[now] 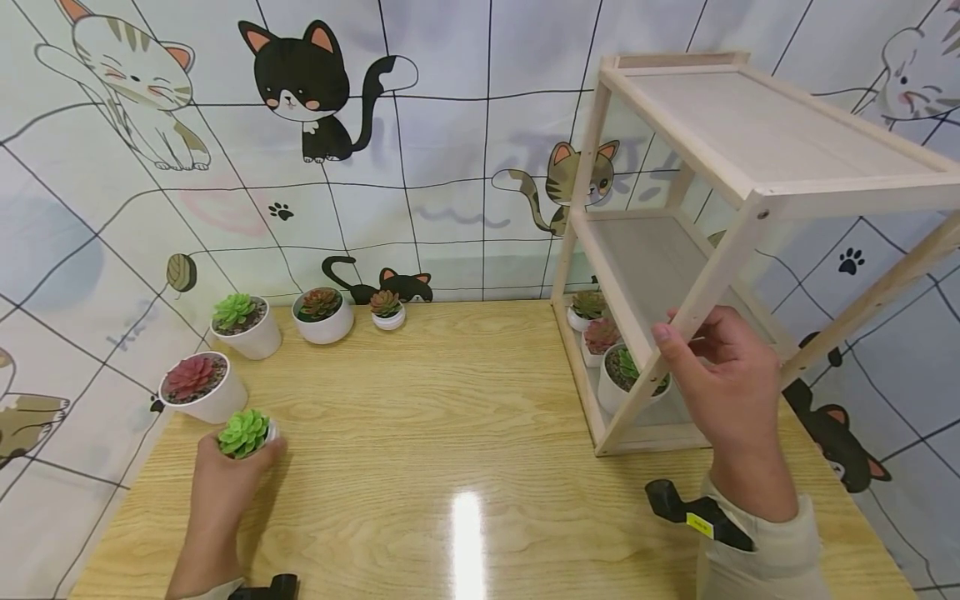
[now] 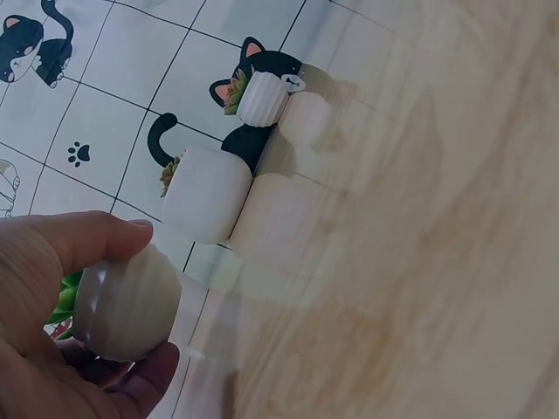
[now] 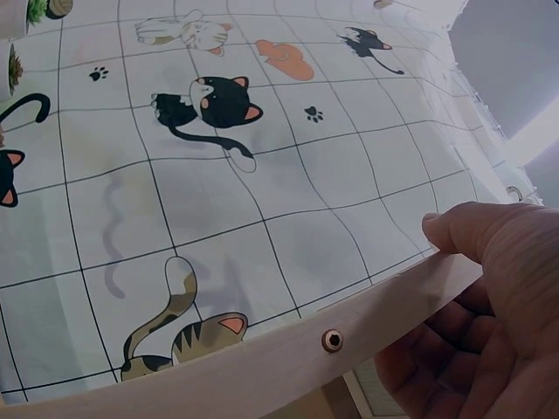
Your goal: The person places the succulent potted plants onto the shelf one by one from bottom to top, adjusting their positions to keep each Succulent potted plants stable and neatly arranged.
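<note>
My left hand (image 1: 217, 500) grips a small potted green succulent (image 1: 243, 433) near the table's left side. In the left wrist view its ribbed white pot (image 2: 131, 301) sits between thumb and fingers, tilted, with the leaves mostly hidden. On the right, my right hand (image 1: 735, 375) holds the front post of a two-tier light wooden shelf (image 1: 723, 262), thumb on one face and fingers curled behind. The right wrist view shows the thumb over the wooden bar (image 3: 384, 319), beside a screw. On the shelf's bottom level stand three potted succulents, the nearest a green one (image 1: 615, 387).
Along the left and back stand a red succulent (image 1: 202, 387), a light green one (image 1: 247, 325), a brownish one in a round pot (image 1: 322, 315) and a tiny one (image 1: 387, 310). A cat-print sheet (image 1: 450, 150) hangs behind the wooden table (image 1: 420, 433).
</note>
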Action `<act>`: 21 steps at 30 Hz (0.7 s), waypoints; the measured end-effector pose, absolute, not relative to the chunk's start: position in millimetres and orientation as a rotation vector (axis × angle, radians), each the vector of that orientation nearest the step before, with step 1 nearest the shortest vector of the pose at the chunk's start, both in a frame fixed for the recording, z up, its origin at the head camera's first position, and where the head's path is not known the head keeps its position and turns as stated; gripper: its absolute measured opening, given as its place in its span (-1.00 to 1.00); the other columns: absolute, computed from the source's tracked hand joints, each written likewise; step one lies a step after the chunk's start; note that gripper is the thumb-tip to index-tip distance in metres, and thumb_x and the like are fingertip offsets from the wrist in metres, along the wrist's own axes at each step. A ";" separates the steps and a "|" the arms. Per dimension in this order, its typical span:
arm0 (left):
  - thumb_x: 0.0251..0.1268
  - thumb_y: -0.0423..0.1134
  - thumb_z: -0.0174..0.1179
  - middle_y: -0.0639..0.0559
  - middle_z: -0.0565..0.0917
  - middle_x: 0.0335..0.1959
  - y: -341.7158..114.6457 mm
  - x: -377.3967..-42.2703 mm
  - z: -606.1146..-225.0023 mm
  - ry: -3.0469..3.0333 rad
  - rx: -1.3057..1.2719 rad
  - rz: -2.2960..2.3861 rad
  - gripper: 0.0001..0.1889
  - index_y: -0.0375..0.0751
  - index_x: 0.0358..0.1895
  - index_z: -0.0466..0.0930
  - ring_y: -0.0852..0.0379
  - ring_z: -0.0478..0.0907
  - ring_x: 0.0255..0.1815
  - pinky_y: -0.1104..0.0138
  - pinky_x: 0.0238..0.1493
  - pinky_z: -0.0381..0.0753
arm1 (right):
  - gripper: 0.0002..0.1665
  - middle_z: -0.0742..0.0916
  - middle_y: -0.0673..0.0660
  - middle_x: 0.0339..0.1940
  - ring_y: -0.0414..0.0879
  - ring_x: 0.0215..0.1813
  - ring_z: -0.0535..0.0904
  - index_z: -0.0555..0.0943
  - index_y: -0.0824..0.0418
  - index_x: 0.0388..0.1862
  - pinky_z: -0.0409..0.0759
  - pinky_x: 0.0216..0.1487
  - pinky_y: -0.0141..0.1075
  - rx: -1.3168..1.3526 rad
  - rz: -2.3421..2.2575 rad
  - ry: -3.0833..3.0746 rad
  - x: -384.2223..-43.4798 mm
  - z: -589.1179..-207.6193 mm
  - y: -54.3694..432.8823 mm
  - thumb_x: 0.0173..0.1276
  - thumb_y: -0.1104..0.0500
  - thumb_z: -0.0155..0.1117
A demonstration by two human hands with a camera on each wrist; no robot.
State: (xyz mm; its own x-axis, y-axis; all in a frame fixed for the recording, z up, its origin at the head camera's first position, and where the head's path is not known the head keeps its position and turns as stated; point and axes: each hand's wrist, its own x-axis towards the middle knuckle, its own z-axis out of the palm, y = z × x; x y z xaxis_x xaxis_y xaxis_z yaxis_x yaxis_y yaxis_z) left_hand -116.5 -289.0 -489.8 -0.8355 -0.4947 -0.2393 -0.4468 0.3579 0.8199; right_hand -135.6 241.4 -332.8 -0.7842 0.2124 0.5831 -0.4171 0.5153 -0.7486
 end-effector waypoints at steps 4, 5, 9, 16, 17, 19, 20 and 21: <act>0.29 -0.12 0.46 -0.31 0.29 0.46 -284.3 -117.0 -487.3 -2.503 0.883 -1.532 -0.04 -0.43 0.54 0.02 -0.11 0.31 0.41 -0.07 0.51 0.34 | -0.74 0.73 -0.32 -0.21 -0.35 -0.25 0.67 0.68 0.45 0.02 0.63 -0.18 -0.64 0.133 1.296 -2.145 -134.9 -331.9 240.6 0.40 0.36 0.38; 0.29 -0.13 0.47 -0.27 0.32 0.45 -283.5 -117.4 -487.1 -2.495 0.875 -1.530 -0.06 -0.42 0.54 0.05 -0.06 0.33 0.38 -0.01 0.49 0.36 | -0.74 0.73 -0.31 -0.21 -0.34 -0.25 0.66 0.67 0.46 0.02 0.63 -0.18 -0.64 0.131 1.294 -2.147 -134.8 -331.7 240.4 0.40 0.36 0.38; 0.29 -0.13 0.47 -0.17 0.38 0.41 -280.6 -119.2 -486.0 -2.468 0.849 -1.537 -0.12 -0.38 0.51 0.15 0.05 0.36 0.31 0.09 0.47 0.37 | -0.74 0.74 -0.30 -0.21 -0.34 -0.25 0.66 0.67 0.46 0.01 0.63 -0.18 -0.64 0.136 1.296 -2.143 -134.7 -331.8 240.5 0.40 0.37 0.38; 0.31 -0.08 0.45 -0.16 0.30 0.52 -275.1 -119.3 -480.6 -2.376 0.880 -1.603 -0.05 -0.26 0.60 0.06 -0.06 0.29 0.49 0.08 0.56 0.34 | -0.75 0.74 -0.31 -0.21 -0.34 -0.26 0.66 0.68 0.45 0.01 0.63 -0.19 -0.64 0.144 1.293 -2.137 -135.2 -333.3 241.4 0.39 0.37 0.39; 0.31 -0.09 0.45 -0.15 0.31 0.51 -273.9 -119.3 -479.8 -2.368 0.874 -1.605 -0.06 -0.26 0.60 0.07 -0.04 0.30 0.48 0.19 0.53 0.38 | -0.75 0.74 -0.31 -0.21 -0.34 -0.26 0.66 0.68 0.45 0.01 0.63 -0.19 -0.64 0.151 1.292 -2.132 -135.3 -333.6 241.5 0.39 0.37 0.39; 0.30 -0.11 0.46 -0.08 0.36 0.46 -271.2 -120.1 -479.3 -2.336 0.864 -1.628 -0.09 -0.25 0.58 0.11 0.07 0.36 0.42 0.45 0.38 0.45 | -0.75 0.74 -0.30 -0.21 -0.35 -0.26 0.66 0.68 0.45 0.01 0.63 -0.18 -0.64 0.166 1.286 -2.125 -135.6 -334.0 241.8 0.38 0.38 0.39; 0.29 -0.14 0.47 -0.04 0.39 0.41 -269.9 -120.7 -479.3 -2.309 0.856 -1.649 -0.11 -0.24 0.56 0.14 0.13 0.39 0.36 0.55 0.27 0.47 | -0.75 0.74 -0.30 -0.21 -0.35 -0.26 0.66 0.68 0.46 0.01 0.63 -0.18 -0.65 0.170 1.287 -2.122 -135.7 -334.1 241.9 0.38 0.39 0.39; 0.28 -0.16 0.48 0.00 0.40 0.36 -268.7 -121.0 -479.4 -2.289 0.844 -1.673 -0.12 -0.25 0.55 0.15 0.17 0.40 0.30 0.62 0.15 0.48 | -0.75 0.74 -0.30 -0.21 -0.35 -0.26 0.66 0.68 0.46 0.01 0.63 -0.18 -0.64 0.170 1.288 -2.122 -135.7 -334.2 241.9 0.38 0.39 0.39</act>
State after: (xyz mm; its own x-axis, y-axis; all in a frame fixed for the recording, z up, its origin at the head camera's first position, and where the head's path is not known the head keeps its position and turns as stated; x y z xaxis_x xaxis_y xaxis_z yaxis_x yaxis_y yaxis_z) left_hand -121.0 -268.7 -479.4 -0.8219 -0.5409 -0.1787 -0.3344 0.2042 0.9201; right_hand -135.7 241.9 -334.2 -0.7857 0.2102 0.5818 -0.4189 0.5112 -0.7504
